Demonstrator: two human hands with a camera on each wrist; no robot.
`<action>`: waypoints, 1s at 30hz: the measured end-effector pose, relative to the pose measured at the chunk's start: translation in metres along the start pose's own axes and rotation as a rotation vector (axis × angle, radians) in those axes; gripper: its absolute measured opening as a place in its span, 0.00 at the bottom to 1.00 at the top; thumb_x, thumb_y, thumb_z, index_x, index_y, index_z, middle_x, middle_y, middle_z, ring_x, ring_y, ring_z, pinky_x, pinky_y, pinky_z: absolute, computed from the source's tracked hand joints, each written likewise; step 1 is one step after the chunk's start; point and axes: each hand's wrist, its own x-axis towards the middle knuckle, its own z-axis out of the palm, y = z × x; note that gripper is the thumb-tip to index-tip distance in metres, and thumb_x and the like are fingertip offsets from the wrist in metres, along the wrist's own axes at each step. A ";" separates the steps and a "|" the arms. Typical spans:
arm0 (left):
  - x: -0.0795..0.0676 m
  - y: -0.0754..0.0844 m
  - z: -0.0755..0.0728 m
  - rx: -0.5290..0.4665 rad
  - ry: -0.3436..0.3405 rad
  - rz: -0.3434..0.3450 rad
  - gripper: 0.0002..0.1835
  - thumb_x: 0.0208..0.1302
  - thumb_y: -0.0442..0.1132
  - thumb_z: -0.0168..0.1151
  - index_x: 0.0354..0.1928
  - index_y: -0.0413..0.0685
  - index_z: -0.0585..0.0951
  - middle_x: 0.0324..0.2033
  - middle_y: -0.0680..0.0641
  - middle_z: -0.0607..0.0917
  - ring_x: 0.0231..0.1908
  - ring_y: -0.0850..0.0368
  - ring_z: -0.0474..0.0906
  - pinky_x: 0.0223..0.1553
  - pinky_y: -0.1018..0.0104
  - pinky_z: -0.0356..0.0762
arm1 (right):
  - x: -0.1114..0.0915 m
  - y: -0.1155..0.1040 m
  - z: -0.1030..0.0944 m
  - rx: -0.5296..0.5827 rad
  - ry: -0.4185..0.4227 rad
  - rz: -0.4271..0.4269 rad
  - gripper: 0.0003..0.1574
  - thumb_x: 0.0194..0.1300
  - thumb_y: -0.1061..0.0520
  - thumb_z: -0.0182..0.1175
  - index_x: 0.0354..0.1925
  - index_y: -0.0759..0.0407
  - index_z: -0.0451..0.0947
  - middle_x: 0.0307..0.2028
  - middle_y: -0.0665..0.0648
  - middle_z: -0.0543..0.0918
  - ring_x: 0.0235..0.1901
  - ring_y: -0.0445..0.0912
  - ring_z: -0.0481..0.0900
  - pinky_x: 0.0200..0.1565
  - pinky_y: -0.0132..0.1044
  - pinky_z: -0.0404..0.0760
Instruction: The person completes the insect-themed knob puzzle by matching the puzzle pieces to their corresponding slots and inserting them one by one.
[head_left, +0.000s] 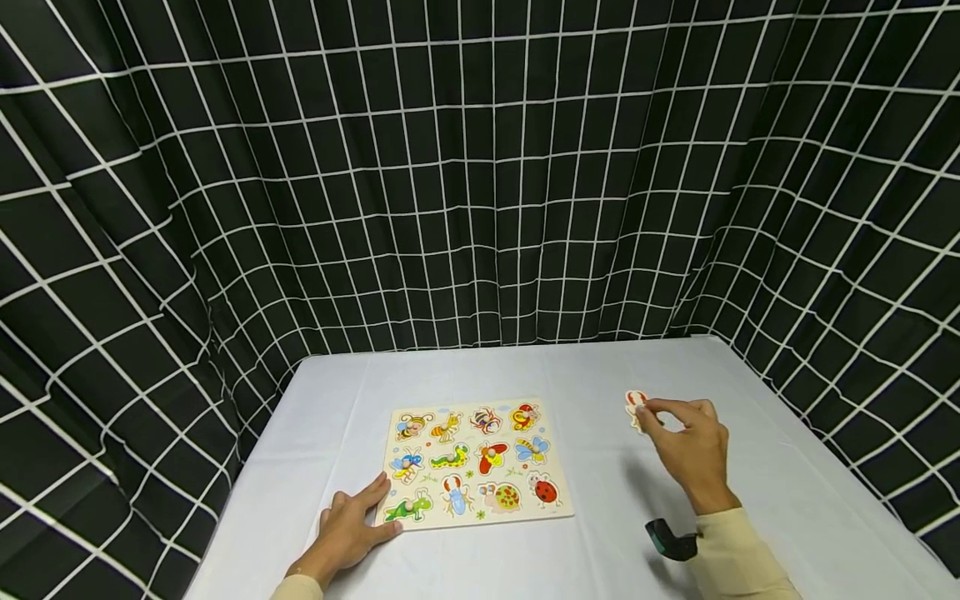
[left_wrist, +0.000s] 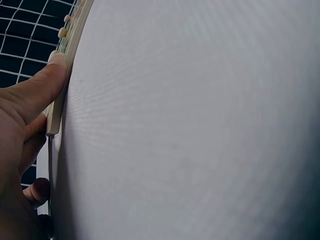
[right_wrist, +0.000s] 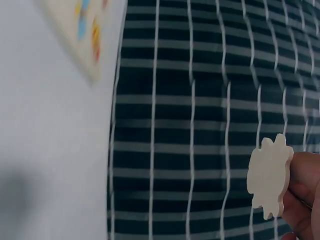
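A wooden insect puzzle board (head_left: pixel 474 521) lies on the table, its colourful insect pictures facing up. My left hand (head_left: pixel 347 525) holds its near left corner, thumb on the front edge and index finger along the left side. In the left wrist view, the thumb (left_wrist: pixel 42 85) lies over the board's edge (left_wrist: pixel 62 105). Off to the right, my right hand (head_left: pixel 693 450) pinches a beetle puzzle piece (head_left: pixel 635 402) with red pincers above the table. Its plain pale underside shows in the right wrist view, where the fingers (right_wrist: pixel 300 215) are partly cut off.
A white cloth covers the table (head_left: pixel 330 425). Black curtains (head_left: pixel 495 208) with a white grid stand around its back and sides. A dark strap-mounted device (head_left: pixel 670 540) sticks out from the right wrist. On the board, a blue beetle picture (head_left: pixel 456 497) sits in the front row.
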 end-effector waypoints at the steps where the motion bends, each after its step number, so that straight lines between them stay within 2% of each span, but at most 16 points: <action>1: 0.000 0.000 0.000 0.001 -0.001 -0.003 0.43 0.45 0.56 0.75 0.65 0.48 0.74 0.68 0.54 0.67 0.36 0.57 0.59 0.40 0.56 0.57 | 0.000 -0.007 0.006 0.023 -0.001 -0.041 0.08 0.48 0.61 0.75 0.31 0.58 0.88 0.25 0.52 0.81 0.30 0.44 0.68 0.28 0.34 0.60; 5: 0.000 0.000 0.000 0.000 -0.002 -0.010 0.43 0.45 0.56 0.75 0.65 0.49 0.74 0.68 0.54 0.67 0.36 0.57 0.59 0.39 0.57 0.57 | -0.002 -0.033 0.026 0.105 -0.017 -0.187 0.08 0.46 0.63 0.76 0.29 0.58 0.88 0.24 0.50 0.83 0.29 0.43 0.68 0.28 0.31 0.60; 8: 0.001 0.000 0.001 0.004 -0.002 -0.010 0.44 0.45 0.57 0.75 0.65 0.50 0.74 0.68 0.54 0.67 0.36 0.57 0.59 0.39 0.57 0.57 | -0.004 -0.049 0.037 0.153 -0.036 -0.243 0.09 0.46 0.64 0.76 0.29 0.57 0.87 0.25 0.48 0.84 0.29 0.42 0.66 0.28 0.31 0.60; 18: 0.001 -0.001 0.002 0.016 0.008 -0.007 0.43 0.44 0.56 0.75 0.65 0.49 0.74 0.68 0.53 0.68 0.36 0.57 0.60 0.40 0.56 0.58 | -0.017 -0.093 0.067 0.242 -0.071 -0.347 0.12 0.44 0.67 0.76 0.29 0.56 0.87 0.27 0.44 0.85 0.28 0.41 0.66 0.30 0.28 0.61; 25: 0.001 0.000 0.002 0.007 -0.004 -0.022 0.44 0.44 0.57 0.75 0.65 0.50 0.74 0.68 0.53 0.67 0.37 0.57 0.60 0.41 0.56 0.58 | -0.033 -0.111 0.090 0.319 -0.128 -0.350 0.11 0.47 0.66 0.75 0.31 0.56 0.87 0.31 0.45 0.87 0.29 0.40 0.66 0.30 0.28 0.62; 30: 0.002 -0.001 0.001 0.006 -0.005 -0.029 0.45 0.44 0.58 0.75 0.65 0.50 0.73 0.68 0.53 0.67 0.37 0.57 0.59 0.40 0.56 0.58 | -0.046 -0.123 0.111 0.350 -0.158 -0.358 0.10 0.47 0.65 0.76 0.29 0.54 0.87 0.28 0.42 0.85 0.29 0.39 0.65 0.29 0.31 0.63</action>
